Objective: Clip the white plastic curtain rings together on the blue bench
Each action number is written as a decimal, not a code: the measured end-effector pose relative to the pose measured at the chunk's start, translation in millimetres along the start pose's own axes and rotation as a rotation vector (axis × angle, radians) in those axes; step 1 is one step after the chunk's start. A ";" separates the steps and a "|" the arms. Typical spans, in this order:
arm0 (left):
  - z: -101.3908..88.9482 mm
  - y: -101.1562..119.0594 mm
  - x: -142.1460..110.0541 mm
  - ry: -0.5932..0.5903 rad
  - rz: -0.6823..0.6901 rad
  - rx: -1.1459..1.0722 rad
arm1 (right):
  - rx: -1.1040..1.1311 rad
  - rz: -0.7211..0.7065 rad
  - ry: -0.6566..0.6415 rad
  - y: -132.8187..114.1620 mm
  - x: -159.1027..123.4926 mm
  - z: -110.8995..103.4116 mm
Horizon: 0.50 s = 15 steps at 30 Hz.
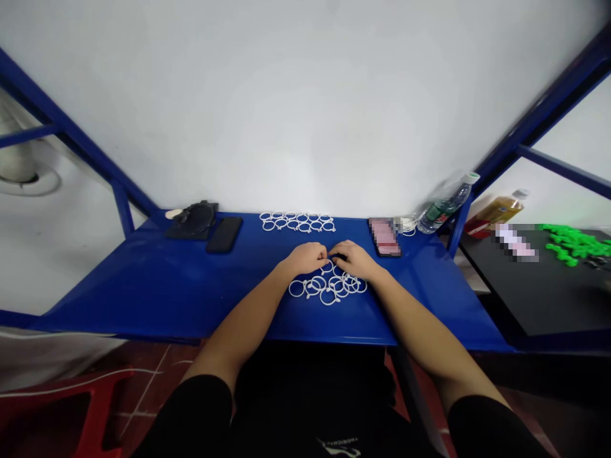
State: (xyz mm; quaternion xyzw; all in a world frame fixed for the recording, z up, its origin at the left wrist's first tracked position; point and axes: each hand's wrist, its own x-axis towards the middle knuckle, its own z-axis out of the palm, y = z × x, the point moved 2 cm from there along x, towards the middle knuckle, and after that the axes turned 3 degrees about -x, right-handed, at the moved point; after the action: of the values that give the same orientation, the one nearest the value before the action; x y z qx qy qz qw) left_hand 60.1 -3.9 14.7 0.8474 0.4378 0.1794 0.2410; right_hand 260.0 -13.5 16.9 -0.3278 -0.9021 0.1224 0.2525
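My left hand and my right hand are close together above the middle of the blue table. The fingers of both are curled inward and pinched. Just under my left fingertips shows a white plastic curtain ring with a small eyelet, its top partly covered. Another white ring meets my right fingers, which hide part of it. Nearer to me lies a loose, overlapping pile of similar rings. Toward the wall, several more rings are laid out in two neat rows.
On the blue table, a black phone and a dark pouch-like item lie left. To the right are a lit phone, white cable and water bottle. Bright green pieces lie on a black table.
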 end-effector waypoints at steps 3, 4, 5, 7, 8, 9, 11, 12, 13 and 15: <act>-2.7 -2.0 1.0 0.113 -0.093 -0.050 | 0.000 0.069 0.061 -1.5 -1.6 -2.8; -4.3 -2.2 1.3 0.171 -0.119 -0.074 | 0.004 0.083 0.084 -2.7 -2.2 -4.5; -5.7 -2.1 1.7 0.224 -0.138 -0.100 | 0.005 0.087 0.103 -4.3 -2.6 -6.3; -7.3 -0.9 2.5 0.297 -0.152 -0.155 | -0.003 0.069 0.124 -8.0 -3.2 -9.4; -7.5 0.0 2.9 0.309 -0.150 -0.184 | -0.007 0.046 0.123 -10.1 -3.2 -10.3; -7.3 1.1 3.1 0.305 -0.145 -0.212 | -0.007 0.021 0.119 -12.0 -3.1 -10.9; -7.0 3.5 2.9 0.280 -0.131 -0.269 | 0.000 -0.011 0.111 -14.7 -2.9 -10.8; -7.0 4.9 2.4 0.265 -0.119 -0.299 | 0.007 -0.011 0.113 -15.1 -2.8 -10.5; -7.3 6.5 1.7 0.254 -0.102 -0.330 | 0.014 0.002 0.119 -14.9 -2.7 -10.2; -8.6 10.1 -0.4 0.239 -0.048 -0.367 | 0.025 0.065 0.147 -12.8 -2.8 -10.3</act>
State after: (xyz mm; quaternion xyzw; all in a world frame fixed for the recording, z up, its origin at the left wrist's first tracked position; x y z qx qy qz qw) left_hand 62.0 -7.1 27.4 0.7516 0.4432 0.3493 0.3416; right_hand 260.6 -24.4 29.4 -0.3621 -0.8683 0.1174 0.3182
